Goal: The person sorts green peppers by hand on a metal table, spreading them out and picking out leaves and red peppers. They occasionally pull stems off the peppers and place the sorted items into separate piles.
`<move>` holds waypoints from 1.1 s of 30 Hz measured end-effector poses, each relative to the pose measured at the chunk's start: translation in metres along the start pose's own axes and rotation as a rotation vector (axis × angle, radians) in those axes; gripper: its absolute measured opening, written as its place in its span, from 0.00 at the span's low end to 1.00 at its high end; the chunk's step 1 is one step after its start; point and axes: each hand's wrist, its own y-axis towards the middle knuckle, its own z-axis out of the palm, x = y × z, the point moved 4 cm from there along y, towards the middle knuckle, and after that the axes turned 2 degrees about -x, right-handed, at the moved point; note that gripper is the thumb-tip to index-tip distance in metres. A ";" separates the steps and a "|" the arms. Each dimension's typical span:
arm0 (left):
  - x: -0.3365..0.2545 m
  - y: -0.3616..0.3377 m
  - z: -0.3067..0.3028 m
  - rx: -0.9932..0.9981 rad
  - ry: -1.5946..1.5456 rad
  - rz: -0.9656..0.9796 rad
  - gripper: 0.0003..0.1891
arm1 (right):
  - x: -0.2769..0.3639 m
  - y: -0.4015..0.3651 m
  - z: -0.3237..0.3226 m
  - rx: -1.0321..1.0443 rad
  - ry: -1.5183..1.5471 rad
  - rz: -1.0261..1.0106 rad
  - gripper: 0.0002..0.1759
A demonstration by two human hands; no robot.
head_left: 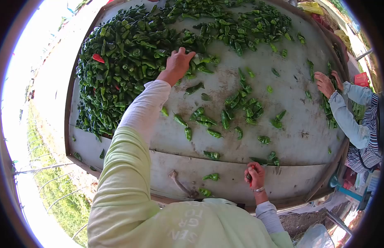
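Observation:
My left hand (178,66) reaches out to the near right edge of a big heap of green peppers (130,53). Its fingers are spread over the peppers and touch them, and a pale green pepper (196,60) lies beside it. My right hand (255,175) is close to my body at the table's near side, fingers curled round a small dark green pepper (248,177) that is mostly hidden. Just beyond it lie a few green peppers (271,159). More loose peppers (237,103) are scattered over the grey table (225,144) between my hands.
Across the right edge, another person's hands (325,84) handle peppers. A red pepper (98,58) stands out in the heap. A short stick-like piece (181,184) lies near my body. Raised wooden edging (67,124) borders the table. A red box (361,79) is at the far right.

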 end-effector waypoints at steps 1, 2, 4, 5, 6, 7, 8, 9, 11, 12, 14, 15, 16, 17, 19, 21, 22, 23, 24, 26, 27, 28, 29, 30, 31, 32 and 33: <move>-0.005 -0.013 0.008 0.003 0.000 0.003 0.32 | 0.002 0.003 0.001 -0.001 -0.015 -0.003 0.07; -0.016 -0.031 0.016 -0.084 -0.017 0.112 0.31 | 0.002 0.003 0.001 -0.007 -0.012 0.003 0.07; -0.037 -0.072 0.026 -0.158 -0.043 0.223 0.30 | 0.004 0.002 0.002 0.000 -0.030 0.010 0.07; -0.047 -0.092 0.026 -0.159 -0.124 0.243 0.30 | 0.004 0.002 0.002 -0.008 -0.030 0.018 0.07; -0.054 -0.111 0.027 -0.161 -0.207 0.259 0.31 | 0.004 0.002 0.002 0.000 -0.032 0.013 0.07; -0.058 -0.128 0.029 -0.152 -0.213 0.254 0.31 | 0.005 0.002 0.002 0.009 -0.034 0.008 0.07; -0.062 -0.143 0.031 -0.114 -0.251 0.291 0.33 | 0.002 0.003 0.000 0.020 -0.026 0.009 0.06; -0.066 -0.154 0.029 -0.076 -0.289 0.329 0.35 | 0.002 0.003 0.000 0.017 -0.026 0.016 0.06; -0.068 -0.167 0.017 -0.032 -0.403 0.320 0.33 | 0.003 0.003 0.002 0.048 -0.008 0.004 0.06; -0.064 -0.170 0.014 0.008 -0.595 0.254 0.31 | 0.004 0.002 0.002 0.036 -0.010 0.013 0.06; -0.060 -0.168 0.003 -0.084 -0.729 0.206 0.24 | 0.003 0.003 0.002 0.030 -0.007 0.007 0.06; -0.063 -0.163 -0.001 -0.086 -0.730 0.210 0.24 | 0.003 0.003 0.002 0.031 -0.005 -0.001 0.05; -0.065 -0.157 -0.003 -0.056 -0.738 0.150 0.22 | 0.004 0.003 0.002 0.029 -0.005 -0.006 0.05; -0.067 -0.152 -0.003 -0.028 -0.744 0.091 0.20 | 0.004 0.003 0.002 0.029 0.004 -0.005 0.05; -0.092 -0.145 -0.004 -0.081 -0.705 0.186 0.19 | 0.004 0.002 0.003 0.029 0.013 -0.006 0.05; -0.117 -0.137 0.000 -0.139 -0.664 0.282 0.18 | 0.005 0.002 0.003 0.030 0.008 -0.007 0.05; -0.125 -0.133 0.016 -0.078 -0.541 0.267 0.16 | 0.004 0.003 0.002 0.030 0.007 -0.013 0.05; -0.131 -0.131 0.031 -0.015 -0.419 0.251 0.15 | 0.000 0.003 0.000 0.030 0.003 -0.015 0.05; -0.132 -0.129 0.039 -0.116 -0.467 0.253 0.13 | 0.000 0.004 0.000 0.033 -0.001 -0.024 0.06; -0.129 -0.123 0.044 -0.199 -0.607 0.238 0.11 | 0.003 0.004 0.000 0.025 -0.003 -0.029 0.05; -0.126 -0.126 0.035 -0.271 -0.746 0.212 0.10 | 0.003 0.003 0.001 0.020 -0.004 -0.019 0.05; -0.123 -0.131 0.029 -0.270 -0.744 0.213 0.10 | 0.002 0.003 0.001 0.021 -0.001 -0.019 0.05; -0.112 -0.138 0.028 -0.178 -0.944 0.038 0.08 | 0.000 0.004 0.000 0.023 0.013 -0.024 0.05; -0.102 -0.149 0.020 -0.082 -1.136 -0.143 0.05 | -0.001 0.005 0.000 0.026 0.028 -0.027 0.05; -0.088 -0.164 0.005 -0.073 -1.283 -0.209 0.05 | -0.001 0.005 0.000 0.028 0.029 -0.018 0.05; -0.070 -0.185 -0.007 -0.064 -1.428 -0.283 0.04 | 0.000 0.004 0.000 0.036 0.023 -0.031 0.05; -0.044 -0.208 -0.015 -0.123 -1.495 -0.336 0.06 | 0.001 0.004 0.000 0.042 0.017 -0.044 0.05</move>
